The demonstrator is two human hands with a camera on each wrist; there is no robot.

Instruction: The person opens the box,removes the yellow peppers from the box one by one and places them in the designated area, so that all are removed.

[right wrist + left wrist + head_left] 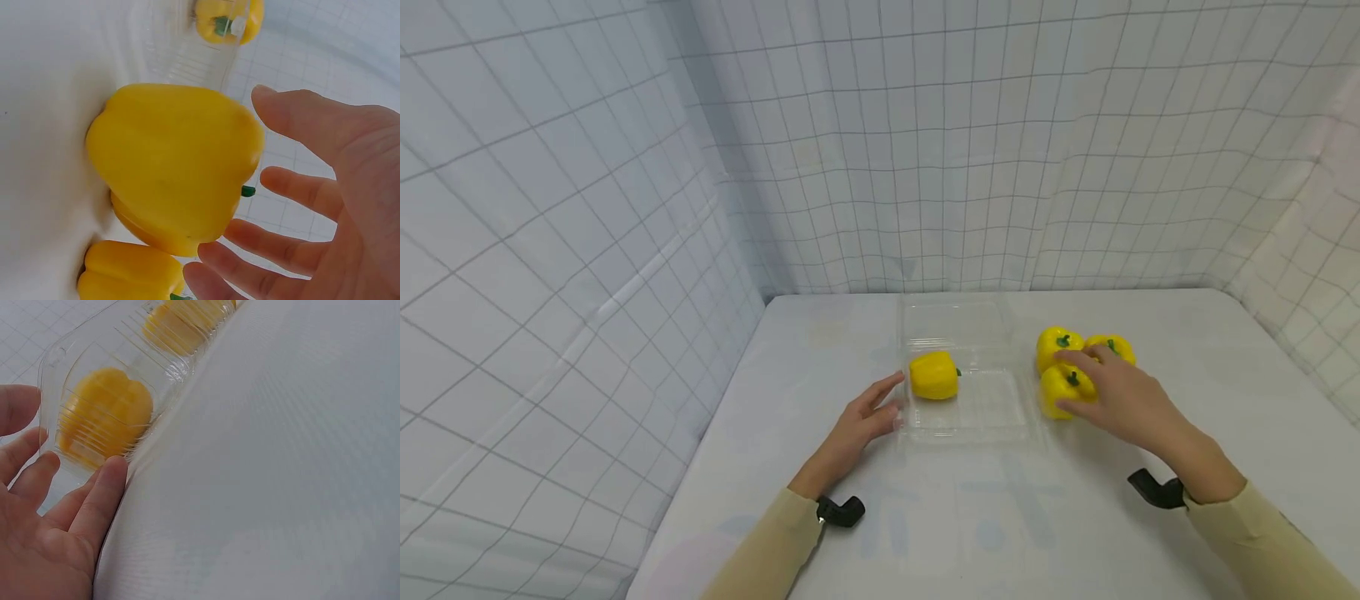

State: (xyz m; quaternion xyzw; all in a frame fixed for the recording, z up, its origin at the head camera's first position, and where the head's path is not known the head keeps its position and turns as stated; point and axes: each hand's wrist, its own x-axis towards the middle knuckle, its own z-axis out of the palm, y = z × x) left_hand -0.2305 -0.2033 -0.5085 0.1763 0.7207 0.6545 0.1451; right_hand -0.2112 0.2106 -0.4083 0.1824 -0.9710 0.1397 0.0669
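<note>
A clear plastic clamshell box (992, 404) lies with its lid (955, 321) folded back. One yellow bell pepper (933, 376) lies on its side in the box's left part, stem to the right. My left hand (853, 425) touches the box's left wall with fingers extended; the left wrist view shows its fingertips (112, 472) against the plastic. Right of the box, three yellow peppers stand close together, stems up. Over the nearest pepper (175, 162) my right hand (1123, 396) spreads its thumb and fingers, with a gap visible in the right wrist view.
A white table (820, 342) carries the box and peppers, with faint pale markings near its front. White grid-patterned cloth (940, 167) hangs behind and at both sides. Black wrist straps (841, 511) are on both arms.
</note>
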